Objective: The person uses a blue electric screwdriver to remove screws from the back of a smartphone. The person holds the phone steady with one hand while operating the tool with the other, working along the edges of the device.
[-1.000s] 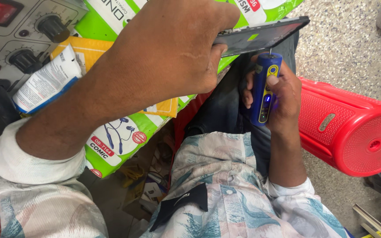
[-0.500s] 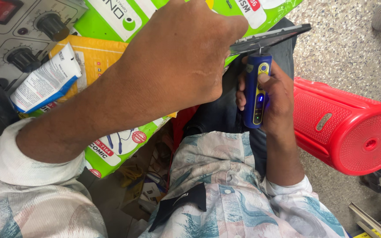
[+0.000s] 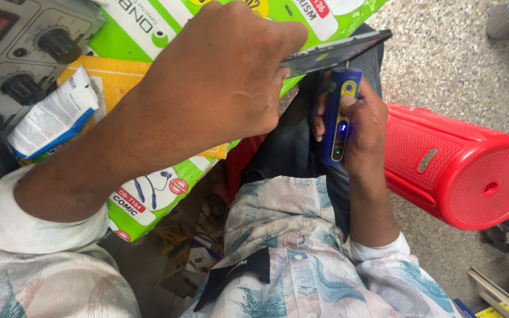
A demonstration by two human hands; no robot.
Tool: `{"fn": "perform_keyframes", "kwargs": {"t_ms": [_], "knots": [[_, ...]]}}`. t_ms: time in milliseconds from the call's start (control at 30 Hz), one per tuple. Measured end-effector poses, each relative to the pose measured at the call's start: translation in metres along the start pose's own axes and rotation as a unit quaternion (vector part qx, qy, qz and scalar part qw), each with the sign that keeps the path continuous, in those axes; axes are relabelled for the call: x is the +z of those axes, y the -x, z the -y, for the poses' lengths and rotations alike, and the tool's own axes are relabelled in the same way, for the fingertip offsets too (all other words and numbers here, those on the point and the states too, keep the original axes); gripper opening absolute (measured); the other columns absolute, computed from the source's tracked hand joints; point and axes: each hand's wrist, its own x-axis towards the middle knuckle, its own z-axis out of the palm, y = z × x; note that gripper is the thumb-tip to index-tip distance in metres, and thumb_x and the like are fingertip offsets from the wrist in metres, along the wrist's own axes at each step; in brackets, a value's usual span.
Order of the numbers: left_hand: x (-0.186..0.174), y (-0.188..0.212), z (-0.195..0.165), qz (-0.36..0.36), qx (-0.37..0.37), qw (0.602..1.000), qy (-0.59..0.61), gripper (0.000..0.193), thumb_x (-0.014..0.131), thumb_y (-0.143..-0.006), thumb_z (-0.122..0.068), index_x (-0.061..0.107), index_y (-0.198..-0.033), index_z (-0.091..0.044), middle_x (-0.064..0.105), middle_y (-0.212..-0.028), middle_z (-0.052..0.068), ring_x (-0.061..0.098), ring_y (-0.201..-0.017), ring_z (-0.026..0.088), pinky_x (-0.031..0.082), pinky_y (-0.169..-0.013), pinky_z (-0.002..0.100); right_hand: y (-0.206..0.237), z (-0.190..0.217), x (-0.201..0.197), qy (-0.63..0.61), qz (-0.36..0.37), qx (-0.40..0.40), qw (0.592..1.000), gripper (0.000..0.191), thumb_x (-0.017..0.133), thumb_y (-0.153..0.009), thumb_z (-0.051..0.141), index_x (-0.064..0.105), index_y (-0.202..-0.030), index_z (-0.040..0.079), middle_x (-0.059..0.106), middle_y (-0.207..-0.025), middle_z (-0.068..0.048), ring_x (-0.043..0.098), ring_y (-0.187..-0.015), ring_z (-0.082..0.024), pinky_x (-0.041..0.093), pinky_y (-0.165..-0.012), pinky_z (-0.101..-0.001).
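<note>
My left hand (image 3: 219, 82) reaches across the upper middle of the view and grips a thin, flat dark device (image 3: 337, 53) by its left end, holding it edge-on and nearly level. Just below the device, my right hand (image 3: 363, 126) is wrapped around a blue pen-shaped electric tool (image 3: 338, 115) with small lit indicator lights, held upright with its tip close to the device's underside. Both hands work above my lap, which is covered by dark trousers and a patterned shirt.
Green and yellow product boxes (image 3: 148, 194) lie at the left with a white tube (image 3: 54, 118) on them. A grey unit with black knobs (image 3: 19, 53) is at top left. A red plastic stool (image 3: 460, 171) lies on its side on the speckled floor at right.
The blue tool has risen in my right hand toward the flat device. My left hand with the device has shifted slightly, tilting it flatter.
</note>
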Motion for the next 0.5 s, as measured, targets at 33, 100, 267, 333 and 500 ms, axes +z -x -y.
{"fn": "perform_keyframes", "kwargs": {"t_ms": [33, 100, 267, 333, 500], "knots": [[0.000, -0.001, 0.000, -0.002, -0.002, 1.000, 0.001, 0.016, 0.079, -0.082, -0.007, 0.065, -0.086, 0.000, 0.061, -0.066, 0.023, 0.064, -0.065, 0.044, 0.051, -0.061, 0.051, 0.001, 0.000, 0.000, -0.001, 0.002, 0.006, 1.000, 0.043, 0.049, -0.103, 0.023, 0.051, -0.133, -0.007, 0.059, -0.093, -0.014, 0.057, -0.069, -0.019, 0.049, -0.062, -0.0309], [0.000, -0.002, -0.001, 0.005, -0.006, 1.000, 0.011, 0.017, 0.079, -0.082, -0.007, 0.064, -0.085, 0.000, 0.061, -0.065, 0.022, 0.064, -0.065, 0.044, 0.051, -0.060, 0.051, 0.002, 0.001, 0.001, -0.002, 0.005, 0.018, 1.000, 0.043, 0.048, -0.103, 0.023, 0.052, -0.133, -0.006, 0.059, -0.094, -0.014, 0.058, -0.069, -0.018, 0.050, -0.061, -0.0306], [-0.004, -0.005, -0.005, 0.009, -0.011, 1.000, 0.021, 0.017, 0.078, -0.083, -0.005, 0.063, -0.086, 0.002, 0.060, -0.066, 0.023, 0.064, -0.066, 0.045, 0.050, -0.060, 0.051, 0.003, 0.001, 0.002, -0.014, 0.018, 0.027, 0.999, 0.039, 0.049, -0.103, 0.021, 0.051, -0.132, -0.005, 0.060, -0.093, -0.014, 0.059, -0.068, -0.018, 0.051, -0.061, -0.0299], [-0.004, -0.006, -0.007, 0.006, -0.021, 0.999, 0.025, 0.015, 0.077, -0.082, -0.003, 0.064, -0.085, 0.003, 0.060, -0.064, 0.025, 0.064, -0.065, 0.046, 0.050, -0.059, 0.052, 0.003, 0.001, 0.003, -0.017, 0.028, 0.023, 0.999, 0.039, 0.049, -0.103, 0.021, 0.052, -0.131, -0.005, 0.060, -0.093, -0.014, 0.059, -0.069, -0.018, 0.050, -0.062, -0.0298], [-0.004, -0.007, -0.011, 0.034, -0.019, 0.999, 0.019, 0.015, 0.076, -0.085, -0.004, 0.062, -0.086, 0.002, 0.062, -0.070, 0.024, 0.065, -0.069, 0.045, 0.050, -0.061, 0.052, 0.007, -0.003, 0.010, -0.006, 0.046, 0.025, 0.999, 0.042, 0.050, -0.102, 0.020, 0.052, -0.135, -0.007, 0.060, -0.093, -0.014, 0.060, -0.071, -0.018, 0.050, -0.063, -0.0299]]}}
